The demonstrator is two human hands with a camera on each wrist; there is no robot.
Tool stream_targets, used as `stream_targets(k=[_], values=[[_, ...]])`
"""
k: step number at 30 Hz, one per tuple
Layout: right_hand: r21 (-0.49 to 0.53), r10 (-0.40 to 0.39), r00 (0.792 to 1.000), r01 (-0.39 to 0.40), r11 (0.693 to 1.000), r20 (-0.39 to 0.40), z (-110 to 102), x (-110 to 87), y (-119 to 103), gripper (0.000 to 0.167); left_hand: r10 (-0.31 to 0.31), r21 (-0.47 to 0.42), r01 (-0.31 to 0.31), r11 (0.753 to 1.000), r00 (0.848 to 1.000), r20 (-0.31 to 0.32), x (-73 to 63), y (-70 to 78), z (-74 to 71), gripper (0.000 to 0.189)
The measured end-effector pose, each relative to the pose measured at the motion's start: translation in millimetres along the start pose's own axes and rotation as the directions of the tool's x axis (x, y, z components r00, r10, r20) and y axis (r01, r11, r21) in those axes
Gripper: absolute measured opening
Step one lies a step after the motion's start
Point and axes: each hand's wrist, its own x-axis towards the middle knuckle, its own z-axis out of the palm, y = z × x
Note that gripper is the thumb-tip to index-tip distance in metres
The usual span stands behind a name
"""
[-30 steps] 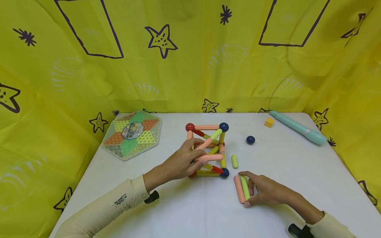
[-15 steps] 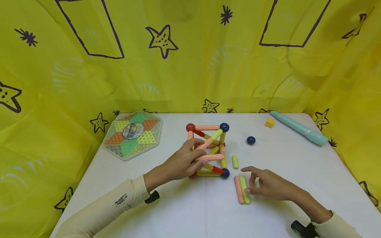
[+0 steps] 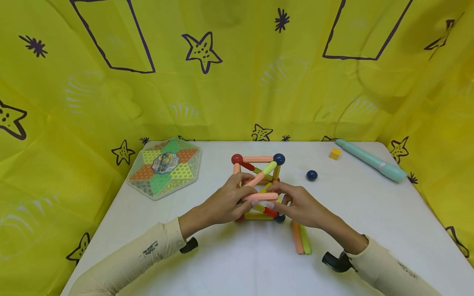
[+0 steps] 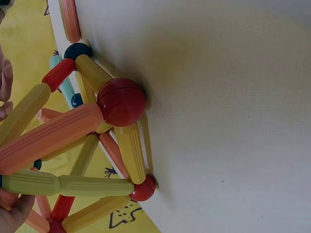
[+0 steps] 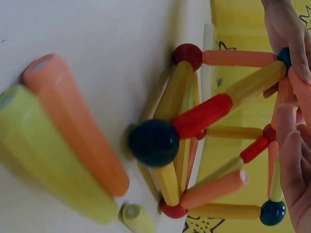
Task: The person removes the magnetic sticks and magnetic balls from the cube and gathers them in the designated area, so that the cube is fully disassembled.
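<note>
A frame of magnetic rods and balls [image 3: 258, 159] stands mid-table, with red and blue balls at its corners. My left hand [image 3: 229, 201] grips its near upper left corner, fingers around a blue ball [image 5: 284, 57] and the rods there. From that corner a pink rod [image 3: 261, 197] juts to the right. My right hand [image 3: 301, 204] has thumb and index finger on either side of this rod's free end, pinching it. In the right wrist view, those fingertips lie at the right edge, partly cut off. Below the right hand, a loose pink rod [image 3: 297, 238] and a green rod [image 3: 305, 240] lie side by side.
A short green rod [image 5: 137, 218] lies beside the frame. Farther back are a loose blue ball [image 3: 312, 175], a yellow cube [image 3: 335, 153] and a long teal object [image 3: 370, 160]. A hexagonal board game box [image 3: 164, 168] sits at the left. Yellow cloth [image 3: 237, 98] encloses the table.
My right hand has let go of the loose green rod and moved up and left to the jutting pink rod. The left hand has kept its grip on the frame.
</note>
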Motion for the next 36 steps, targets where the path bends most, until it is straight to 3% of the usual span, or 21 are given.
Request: stream_targets(k=[4, 8, 16, 22, 29, 33, 36], values=[[0.01, -0.076, 0.997, 0.076, 0.997, -0.034, 5.5, 6.5, -0.2, 0.018, -0.072, -0.039, 0.074, 0.997, 0.997, 0.041, -0.1, 2.7, -1.2, 0.01], [0.005, -0.115, 0.992, 0.115, 0.993, -0.052, 6.6, 7.2, 1.2, 0.017, -0.106, -0.053, 0.11, 0.993, 0.991, 0.077, -0.9, 3.3, -3.8, 0.016], [0.023, -0.072, 0.997, 0.072, 0.997, -0.011, 4.3, 7.0, -1.5, 0.013, -0.101, -0.031, 0.104, 0.994, 0.99, 0.099, -5.4, 0.6, -10.8, 0.025], [0.06, -0.06, 0.998, 0.059, 0.996, 0.016, 4.6, 9.8, -5.3, 0.014, -0.078, -0.042, 0.082, 0.996, 0.993, 0.089, -6.4, -0.6, -6.3, 0.028], [0.047, -0.03, 0.999, 0.03, 0.998, 0.012, 11.1, 17.2, -12.6, 0.012, -0.101, -0.049, 0.106, 0.993, 0.99, 0.102, -6.1, -2.3, -9.5, 0.036], [0.025, -0.025, 1.0, 0.025, 0.999, 0.005, 11.6, 20.3, -16.0, 0.012, -0.136, -0.024, 0.137, 0.99, 0.99, 0.038, -2.5, -9.8, -23.3, 0.042], [0.01, 0.008, 1.0, -0.009, 1.0, 0.013, 11.5, 22.5, -20.0, 0.019, -0.185, -0.046, 0.183, 0.982, 0.982, -0.043, 6.3, -24.6, -30.4, 0.037]])
